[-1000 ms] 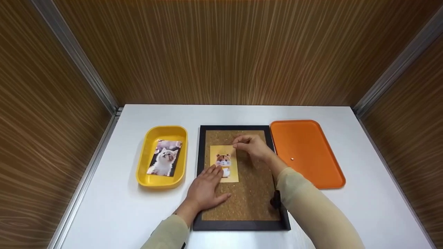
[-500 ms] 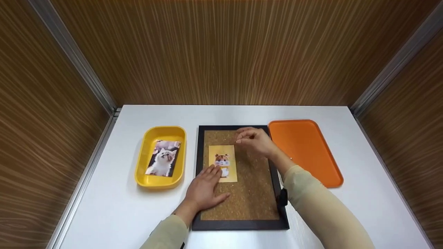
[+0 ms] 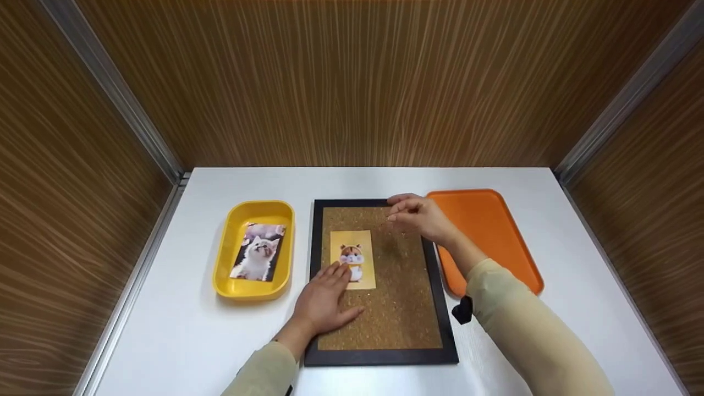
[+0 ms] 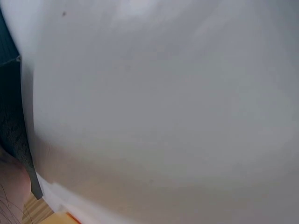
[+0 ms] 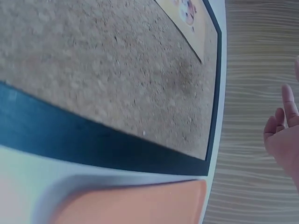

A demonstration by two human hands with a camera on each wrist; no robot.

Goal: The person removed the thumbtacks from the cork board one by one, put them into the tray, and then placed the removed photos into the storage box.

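resting flat on the cork board (image 3: 396, 297), the left hand (image 3: 324, 300) has its fingers out straight, and the fingertips (image 3: 342, 270) press on the bottom corner of the little yellow card (image 3: 353, 259). the card has a hamster picture on it and lies on the left part of the board. the board has a dark frame and sits in the middle of the white table (image 3: 181, 330).

the right hand (image 3: 421, 215) is up over the top right part of the board, apart from the card. its fingers are curled close together like a pinch, but it is too small to tell if something is between them.

just left of the board is a yellow tray (image 3: 234, 286) with a cat photo (image 3: 257, 252) lying in it. just right of the board is a flat orange tray (image 3: 495, 231), and the right arm crosses over its near edge. wood walls stand around the table.
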